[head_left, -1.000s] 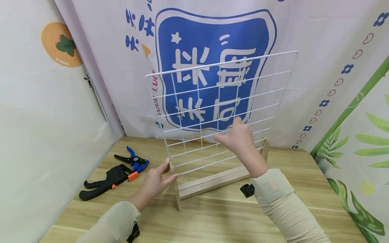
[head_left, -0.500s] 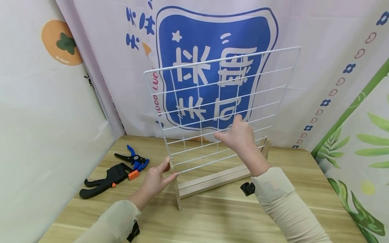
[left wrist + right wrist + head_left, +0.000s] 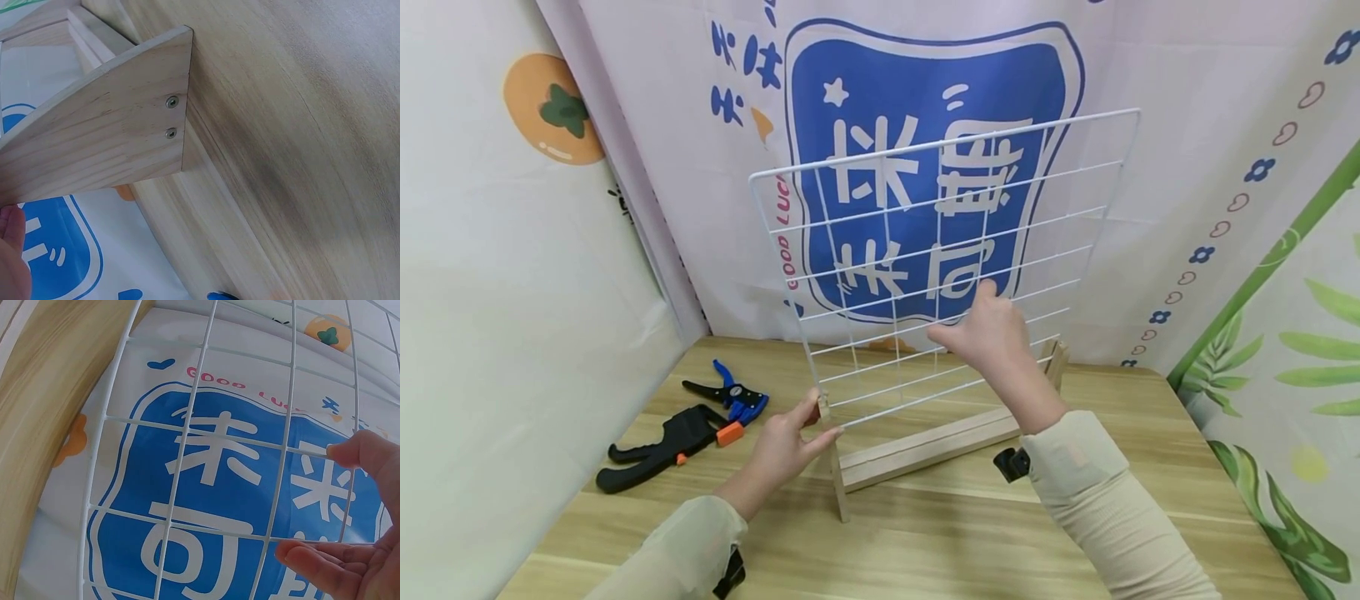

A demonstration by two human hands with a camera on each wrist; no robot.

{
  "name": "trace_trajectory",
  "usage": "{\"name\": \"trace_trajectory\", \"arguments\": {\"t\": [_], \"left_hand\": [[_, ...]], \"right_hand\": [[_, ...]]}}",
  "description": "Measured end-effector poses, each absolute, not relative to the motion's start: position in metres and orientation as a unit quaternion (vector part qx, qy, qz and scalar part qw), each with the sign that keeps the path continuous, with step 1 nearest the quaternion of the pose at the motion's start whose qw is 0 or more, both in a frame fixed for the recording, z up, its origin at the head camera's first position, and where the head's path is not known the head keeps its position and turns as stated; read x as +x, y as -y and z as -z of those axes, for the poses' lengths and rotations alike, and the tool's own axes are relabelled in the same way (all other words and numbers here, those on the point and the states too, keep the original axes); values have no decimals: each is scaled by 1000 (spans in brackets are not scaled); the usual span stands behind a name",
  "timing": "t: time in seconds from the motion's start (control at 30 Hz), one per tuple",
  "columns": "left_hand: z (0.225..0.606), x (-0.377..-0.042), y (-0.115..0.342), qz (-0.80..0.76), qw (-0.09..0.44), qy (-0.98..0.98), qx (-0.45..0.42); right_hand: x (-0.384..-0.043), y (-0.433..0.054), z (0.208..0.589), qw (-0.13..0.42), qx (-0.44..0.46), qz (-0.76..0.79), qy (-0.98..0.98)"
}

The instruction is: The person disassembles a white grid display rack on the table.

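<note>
A white wire grid panel (image 3: 940, 143) leans upright over a low wooden stand (image 3: 925, 448) on the table. My right hand (image 3: 992, 335) holds the grid at its middle. In the right wrist view, the thumb lies on one wire and the fingers (image 3: 319, 559) on another. My left hand (image 3: 781, 448) grips the top of the stand's left side piece, thumb at the grid's lower left corner. In the left wrist view, this curved side piece (image 3: 119, 125) shows two screw heads; only part of the hand (image 3: 12, 250) appears below it.
Left of the stand, a black clamp with orange pads (image 3: 662, 450) and a blue-and-black wire stripper (image 3: 741, 398) lie on the wooden table (image 3: 940, 550). Behind hangs a printed cloth (image 3: 1150, 75); another covers the left side.
The grid's top edge has risen slightly in the head view. My hands keep nearly the same places and the same holds.
</note>
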State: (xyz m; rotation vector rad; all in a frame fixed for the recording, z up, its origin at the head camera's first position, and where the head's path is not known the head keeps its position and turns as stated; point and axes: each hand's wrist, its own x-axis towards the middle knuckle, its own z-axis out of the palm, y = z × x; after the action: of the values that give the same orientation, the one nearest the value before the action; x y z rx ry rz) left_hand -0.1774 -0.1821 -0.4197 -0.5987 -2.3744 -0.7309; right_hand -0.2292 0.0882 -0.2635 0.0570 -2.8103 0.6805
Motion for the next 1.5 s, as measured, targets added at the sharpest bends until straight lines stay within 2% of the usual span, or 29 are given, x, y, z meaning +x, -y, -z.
{"name": "trace_trajectory", "arguments": {"t": [0.57, 1.5], "left_hand": [[417, -177, 181, 281, 271, 895, -218], [420, -177, 181, 274, 279, 894, -218]], "right_hand": [[-227, -88, 258, 140, 33, -243, 959], [-225, -87, 254, 161, 43, -238, 957]]}}
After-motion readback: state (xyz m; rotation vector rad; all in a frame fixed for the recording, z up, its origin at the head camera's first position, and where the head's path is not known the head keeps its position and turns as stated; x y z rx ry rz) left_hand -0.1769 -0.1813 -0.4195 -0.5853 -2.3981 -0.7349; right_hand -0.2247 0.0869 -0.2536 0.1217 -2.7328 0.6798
